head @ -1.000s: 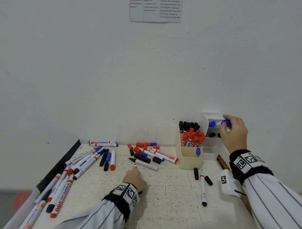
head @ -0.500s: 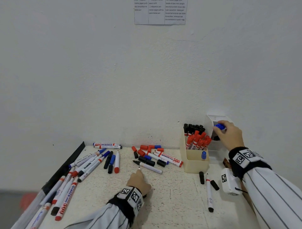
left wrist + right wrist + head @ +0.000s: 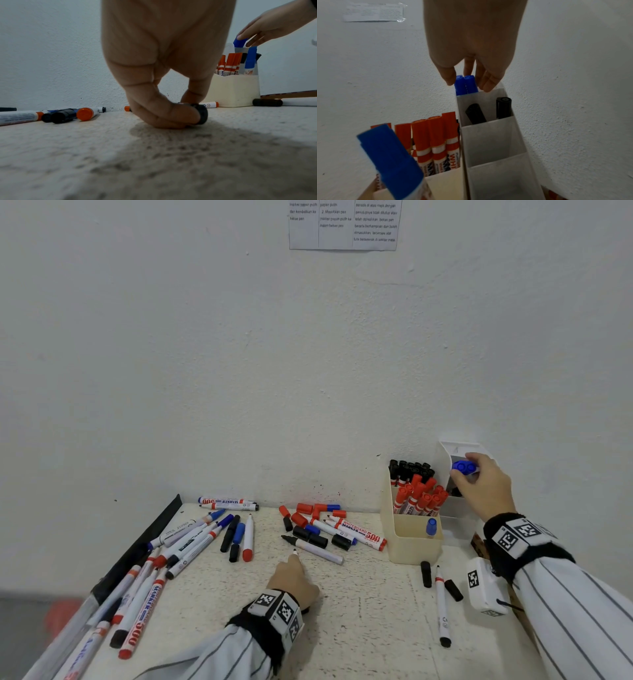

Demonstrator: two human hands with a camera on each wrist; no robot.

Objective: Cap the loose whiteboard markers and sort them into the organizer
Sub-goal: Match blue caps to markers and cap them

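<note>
Since a second ago the right hand (image 3: 486,486) has tipped its two blue markers (image 3: 466,84) from lying sideways above the organizer to standing upright, caps up, long axis vertical, and sunk them into the rearmost slot of the white organizer (image 3: 489,138). Thumb and fingertips are still pinched on the blue caps right at the slot's rim, hand directly above them.

The left hand (image 3: 294,580) hasn't really moved: it's down on the speckled desk (image 3: 359,628), fingers curled around an uncapped marker (image 3: 202,114) lying flat, black butt end toward the wrist camera, tip poking out past the knuckles toward the wall.

The organizer is translucent white plastic, stepped into box-shaped slots; the next slot forward holds two black markers (image 3: 488,112). Just beside it sits a cream holder (image 3: 411,542) packed with red-capped markers (image 3: 419,498) and black-capped ones behind. Loose caps (image 3: 308,522) and markers are scattered over the desk.
</note>
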